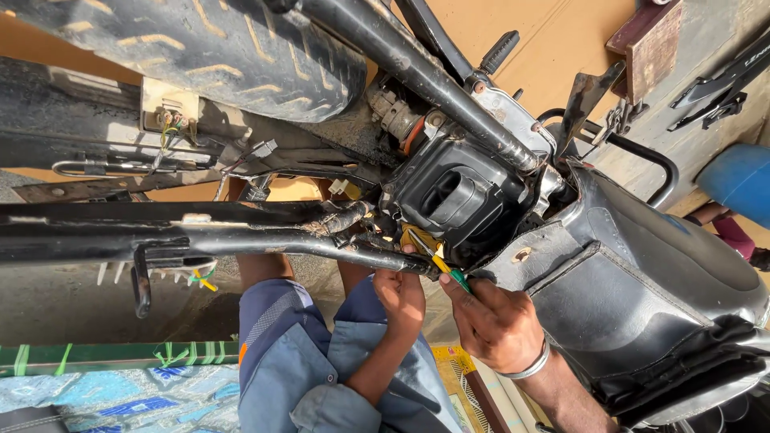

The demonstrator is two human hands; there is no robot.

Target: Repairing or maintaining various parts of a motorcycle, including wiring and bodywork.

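Note:
My right hand (493, 321), with a silver bracelet on the wrist, is closed around a screwdriver (449, 273) with a green and yellow handle. Its tip points into the gap under the black air box (457, 196) of a motorcycle. My left hand (401, 298), on a blue-sleeved arm, sits just left of it. Its fingers curl against the black frame tube (321, 244) under the air box, and what they grip is hidden. The black seat (642, 273) lies right of both hands.
The rear tyre (241, 48) fills the top left, with loose wires (172, 122) beneath it. A footpeg (499, 50) and grab rail (654, 164) stick out at the top right. Blue clothing (305, 361) and a patterned cloth (120, 397) are at the bottom. A blue drum (742, 180) stands far right.

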